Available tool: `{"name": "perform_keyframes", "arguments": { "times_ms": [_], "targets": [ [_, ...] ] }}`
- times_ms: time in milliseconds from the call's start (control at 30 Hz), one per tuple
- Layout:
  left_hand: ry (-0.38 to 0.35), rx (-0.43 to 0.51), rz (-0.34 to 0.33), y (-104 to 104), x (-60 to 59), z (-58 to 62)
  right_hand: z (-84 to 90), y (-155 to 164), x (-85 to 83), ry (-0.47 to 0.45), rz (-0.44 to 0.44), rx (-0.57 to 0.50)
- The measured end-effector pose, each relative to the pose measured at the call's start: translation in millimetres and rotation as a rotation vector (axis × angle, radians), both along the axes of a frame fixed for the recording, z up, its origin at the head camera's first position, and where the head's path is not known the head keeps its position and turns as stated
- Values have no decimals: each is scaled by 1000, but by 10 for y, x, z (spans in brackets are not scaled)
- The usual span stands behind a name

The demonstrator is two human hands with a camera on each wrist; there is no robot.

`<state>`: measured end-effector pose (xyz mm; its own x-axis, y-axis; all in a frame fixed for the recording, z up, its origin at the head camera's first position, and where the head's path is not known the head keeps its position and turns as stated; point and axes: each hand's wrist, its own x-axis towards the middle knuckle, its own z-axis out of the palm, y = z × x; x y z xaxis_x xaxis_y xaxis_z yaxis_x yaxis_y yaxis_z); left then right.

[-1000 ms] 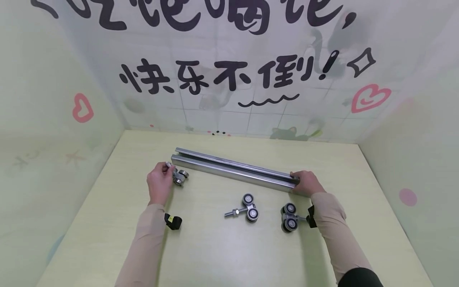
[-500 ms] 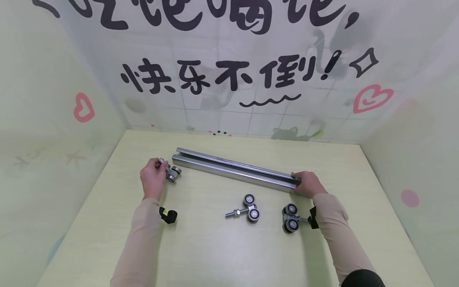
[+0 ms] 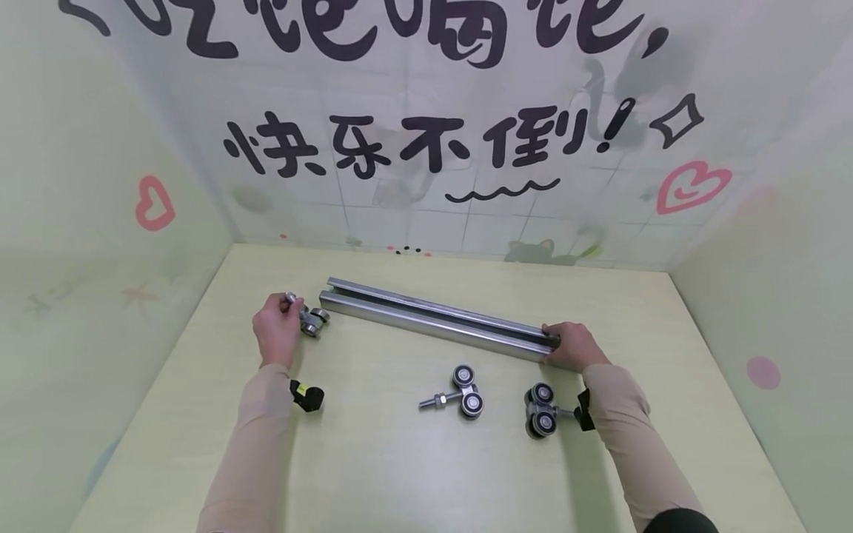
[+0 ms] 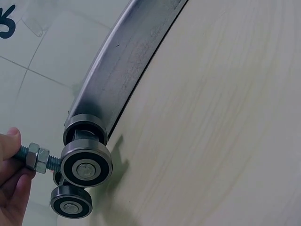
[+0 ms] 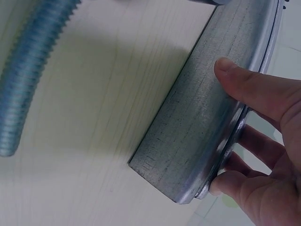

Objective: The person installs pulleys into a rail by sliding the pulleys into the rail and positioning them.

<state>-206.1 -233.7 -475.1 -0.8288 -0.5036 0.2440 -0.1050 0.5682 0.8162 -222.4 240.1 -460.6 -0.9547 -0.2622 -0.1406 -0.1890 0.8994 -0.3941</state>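
Table (image 3: 373, 474): pale yellow-green wood grain, matte, under both hands.

Rail (image 3: 436, 318): long galvanized steel channel, slotted top, dull grey brushed face, lying flat and spanning from just right of the left hand to inside the right hand's grip.

Right hand (image 3: 573, 346): wrapped round the rail's near end, thumb (image 5: 235, 77) on the side face, fingers curled over the end edge. Grip narrow, holding the rail.

Left hand (image 3: 275, 329): pinching the threaded bolt of a roller trolley (image 3: 310, 320), fingertips at the hex nuts (image 4: 35, 157). Trolley has black-rimmed steel bearing wheels, round and shiny; its upper wheel sits right at the rail's open end, touching or all but touching.

Second trolley (image 3: 463, 396): on the table, between the hands, nearer the right one, bolt pointing left.

Third trolley (image 3: 541, 416): just beside the right wrist.
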Motion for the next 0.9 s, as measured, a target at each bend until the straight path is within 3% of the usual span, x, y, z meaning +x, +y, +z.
{"name": "perform_keyframes", "arguments": {
  "times_ms": [333, 567, 900],
  "targets": [
    [-3, -33, 23, -77, -135, 7, 26, -21, 12, 2, 11, 2],
    [-11, -12, 52, -130, -250, -4, 23, -7, 12, -2, 2, 7],
    [-28, 19, 88, -193, -361, 69, -3, 5, 4, 23, 8, 0]
  ]
}}
